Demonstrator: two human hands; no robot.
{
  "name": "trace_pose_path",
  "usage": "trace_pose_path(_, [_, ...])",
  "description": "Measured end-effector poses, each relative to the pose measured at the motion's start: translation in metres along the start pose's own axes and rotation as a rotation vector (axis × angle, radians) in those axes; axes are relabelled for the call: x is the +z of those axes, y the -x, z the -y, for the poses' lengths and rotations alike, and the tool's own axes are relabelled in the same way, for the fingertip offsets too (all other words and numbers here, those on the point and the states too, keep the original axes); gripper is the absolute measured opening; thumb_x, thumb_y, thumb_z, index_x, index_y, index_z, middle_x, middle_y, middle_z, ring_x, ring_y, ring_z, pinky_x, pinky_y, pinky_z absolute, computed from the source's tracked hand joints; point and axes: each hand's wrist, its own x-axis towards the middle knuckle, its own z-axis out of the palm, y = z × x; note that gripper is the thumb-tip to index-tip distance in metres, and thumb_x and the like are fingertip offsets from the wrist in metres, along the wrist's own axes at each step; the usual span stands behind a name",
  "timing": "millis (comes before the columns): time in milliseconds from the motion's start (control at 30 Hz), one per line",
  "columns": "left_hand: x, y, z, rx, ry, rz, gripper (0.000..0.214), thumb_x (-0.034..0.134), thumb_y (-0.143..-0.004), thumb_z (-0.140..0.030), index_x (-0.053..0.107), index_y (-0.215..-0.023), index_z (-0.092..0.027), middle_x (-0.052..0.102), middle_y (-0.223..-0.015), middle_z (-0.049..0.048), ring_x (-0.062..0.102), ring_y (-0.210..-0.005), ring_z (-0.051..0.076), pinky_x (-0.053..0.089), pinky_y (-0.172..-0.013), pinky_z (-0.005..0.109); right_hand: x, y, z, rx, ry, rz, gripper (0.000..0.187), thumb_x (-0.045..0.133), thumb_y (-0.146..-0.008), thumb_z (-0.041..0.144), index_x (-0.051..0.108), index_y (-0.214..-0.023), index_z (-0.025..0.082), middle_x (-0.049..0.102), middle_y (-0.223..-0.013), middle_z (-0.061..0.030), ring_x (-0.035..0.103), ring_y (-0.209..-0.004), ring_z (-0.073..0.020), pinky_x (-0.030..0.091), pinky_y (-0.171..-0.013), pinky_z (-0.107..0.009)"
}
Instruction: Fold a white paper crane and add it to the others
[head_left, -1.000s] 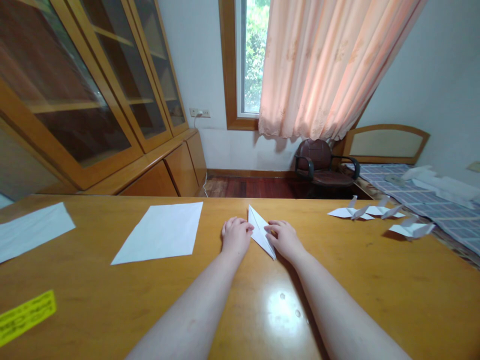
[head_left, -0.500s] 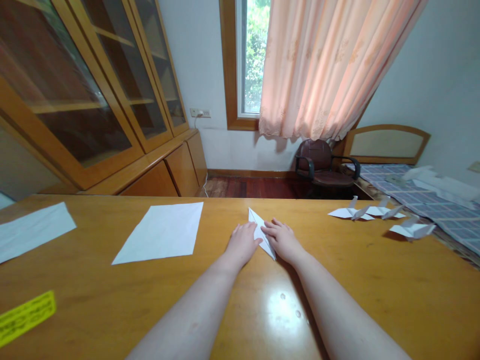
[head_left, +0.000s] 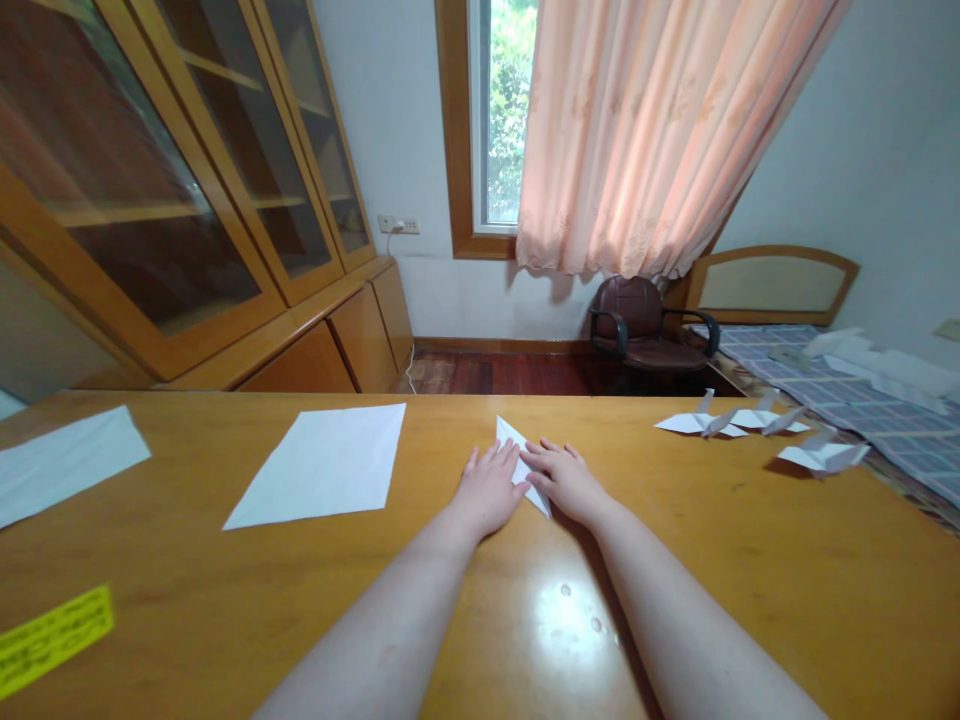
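Note:
A narrow, pointed piece of folded white paper (head_left: 537,497) lies flat on the wooden table, slanting from far left to near right. My left hand (head_left: 491,487) rests on its left side with the fingers stretched out over the paper. From the right, my right hand (head_left: 564,480) presses on it, fingers also extended and flat. The two hands nearly meet over the middle of the paper, which they hide in part. Both ends of the folded paper show beyond the fingers.
Left of my hands lies a white paper sheet (head_left: 322,468), with another sheet (head_left: 67,462) farther left. A yellow label (head_left: 56,640) is at the near left. Three folded paper birds (head_left: 823,455) stand at the far right of the table (head_left: 712,580). Beyond are a chair (head_left: 634,320) and a bed.
My left hand has shifted slightly right and inward over the folded paper, covering more of its middle. My right hand stays almost in place. The paper has barely moved.

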Motion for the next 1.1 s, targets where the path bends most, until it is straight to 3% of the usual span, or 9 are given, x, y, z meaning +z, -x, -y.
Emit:
trace_pose_path(200, [0.001,0.000,0.001,0.013,-0.023,0.015,0.062,0.032,-0.086,-0.052,0.027,-0.140,-0.022,0.026,-0.147,0.0057,0.019,-0.136,0.025,0.011,-0.109,0.052,-0.007,-0.001,-0.003,0.000,-0.065,0.084,0.052,0.056,-0.081,0.035,0.041,-0.131,0.035,0.037,-0.142,-0.0038,0.022,-0.134,-0.0254,0.009,-0.105,-0.053])
trace_pose_path(367, [0.002,-0.001,0.001,0.005,-0.041,0.032,0.057,0.034,-0.087,-0.040,0.024,-0.141,-0.022,0.024,-0.148,0.0038,0.018,-0.136,0.024,0.010,-0.109,0.054,-0.012,0.000,-0.007,-0.032,-0.118,0.153,0.069,0.066,-0.070,0.040,0.039,-0.133,0.033,0.032,-0.144,-0.0051,0.017,-0.136,-0.0274,0.004,-0.106,-0.052])
trace_pose_path(733, [0.003,-0.001,0.003,-0.069,-0.025,-0.035,0.055,0.039,-0.085,-0.039,0.030,-0.138,-0.027,0.030,-0.146,0.0024,0.017,-0.136,0.030,0.004,-0.105,0.063,-0.011,0.002,-0.002,-0.046,-0.125,0.149,0.087,0.072,-0.059,0.050,0.035,-0.135,0.029,0.027,-0.145,-0.0099,0.018,-0.136,-0.0286,-0.002,-0.105,-0.054])
trace_pose_path(967, [0.004,-0.004,0.003,-0.198,-0.043,-0.083,0.054,0.042,-0.084,-0.041,0.035,-0.136,-0.028,0.030,-0.145,0.0075,0.018,-0.134,0.035,0.008,-0.104,0.061,-0.011,0.003,-0.001,-0.045,-0.127,0.104,0.083,0.074,-0.057,0.048,0.043,-0.131,0.029,0.035,-0.142,-0.0105,0.023,-0.134,-0.0295,0.001,-0.105,-0.054])
trace_pose_path(1100, [0.000,-0.005,0.003,-0.271,-0.023,-0.090,0.052,0.043,-0.084,-0.037,0.038,-0.134,-0.026,0.032,-0.144,0.0099,0.022,-0.133,0.034,0.012,-0.104,0.059,-0.007,0.003,0.000,-0.036,-0.126,0.027,0.054,0.064,-0.071,0.046,0.053,-0.122,0.031,0.043,-0.137,-0.0072,0.029,-0.131,-0.0266,0.005,-0.104,-0.055])
